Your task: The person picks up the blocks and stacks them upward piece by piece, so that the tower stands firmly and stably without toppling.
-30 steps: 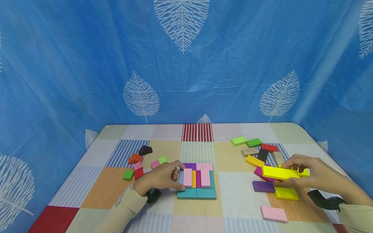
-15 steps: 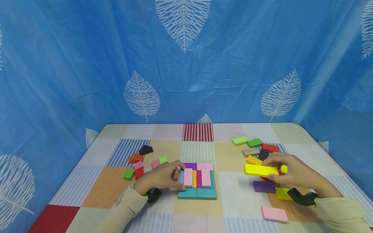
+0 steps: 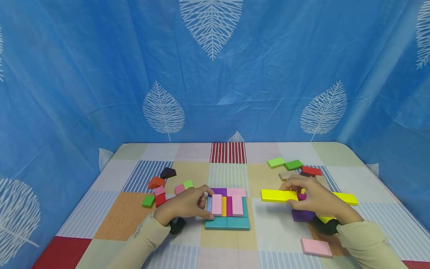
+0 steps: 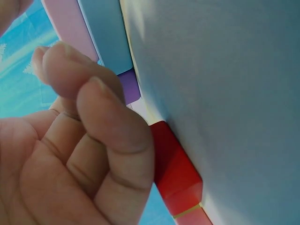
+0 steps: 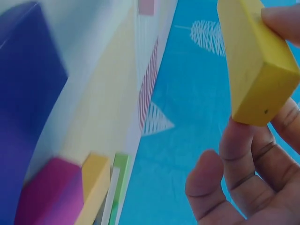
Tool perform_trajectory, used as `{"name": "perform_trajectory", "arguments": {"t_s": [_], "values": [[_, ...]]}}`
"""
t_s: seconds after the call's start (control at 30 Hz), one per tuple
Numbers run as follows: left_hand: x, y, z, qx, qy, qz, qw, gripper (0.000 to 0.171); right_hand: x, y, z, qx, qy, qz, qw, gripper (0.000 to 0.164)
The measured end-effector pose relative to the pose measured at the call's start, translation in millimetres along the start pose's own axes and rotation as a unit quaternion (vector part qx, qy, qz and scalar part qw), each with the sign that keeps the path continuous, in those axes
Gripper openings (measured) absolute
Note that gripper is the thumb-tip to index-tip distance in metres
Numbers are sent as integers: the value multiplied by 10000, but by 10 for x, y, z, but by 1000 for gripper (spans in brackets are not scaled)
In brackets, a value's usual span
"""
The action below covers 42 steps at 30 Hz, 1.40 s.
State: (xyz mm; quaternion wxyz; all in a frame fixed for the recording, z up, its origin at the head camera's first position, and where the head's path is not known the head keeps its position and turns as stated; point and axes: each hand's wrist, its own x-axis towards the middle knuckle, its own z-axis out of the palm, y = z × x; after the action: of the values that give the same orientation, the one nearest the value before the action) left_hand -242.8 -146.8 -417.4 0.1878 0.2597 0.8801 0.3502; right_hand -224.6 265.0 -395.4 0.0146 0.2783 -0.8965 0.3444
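In the head view, my left hand (image 3: 186, 204) pinches the left upright pink block (image 3: 217, 205) at its two ends, thumb near and index finger far; the other fingers (image 4: 126, 126) are curled in the left wrist view. That block lies on a flat block layout with a second pink block (image 3: 237, 206), two teal blocks (image 3: 227, 223) in front, and purple and pink ones behind. My right hand (image 3: 312, 196) grips a long yellow block (image 3: 278, 195) near its right end, held above the table with its free end pointing left toward the layout.
Under and behind the right hand lie loose blocks: purple (image 3: 302, 215), yellow (image 3: 346, 198), red (image 3: 310, 170) and green (image 3: 293, 164). A pink block (image 3: 316, 247) lies nearer. Left of the layout are smaller pieces: black (image 3: 168, 173), orange (image 3: 156, 182), green (image 3: 148, 201), red (image 3: 159, 200).
My right hand has carried the yellow block leftward from above the right-hand pile, toward the layout. The left hand stays where it was on the pink block.
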Motion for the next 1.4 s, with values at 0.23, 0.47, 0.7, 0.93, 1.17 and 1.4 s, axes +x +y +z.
{"name": "perform_trajectory", "arguments": {"t_s": [0.23,0.47,0.7,0.93,1.17,1.4], "values": [[2,-7,7,15,7,-18,10000,59,187,-102,148,37,-2,-171,9998,30],[8,-9,11,32,4,-36,10000,59,367,-181,286,41,-96,-585,9982,28],[12,0,9,52,-10,-69,10000,58,512,-249,417,217,-356,-625,9972,26],[10,-12,-2,81,-33,-22,10000,58,658,-298,566,340,-635,-478,9963,23],[10,-10,-9,101,-56,-57,9999,59,770,-329,687,597,-871,-402,9936,23],[9,1,-25,117,-97,-50,9999,60,867,-379,760,691,-972,-413,9920,24]]}}
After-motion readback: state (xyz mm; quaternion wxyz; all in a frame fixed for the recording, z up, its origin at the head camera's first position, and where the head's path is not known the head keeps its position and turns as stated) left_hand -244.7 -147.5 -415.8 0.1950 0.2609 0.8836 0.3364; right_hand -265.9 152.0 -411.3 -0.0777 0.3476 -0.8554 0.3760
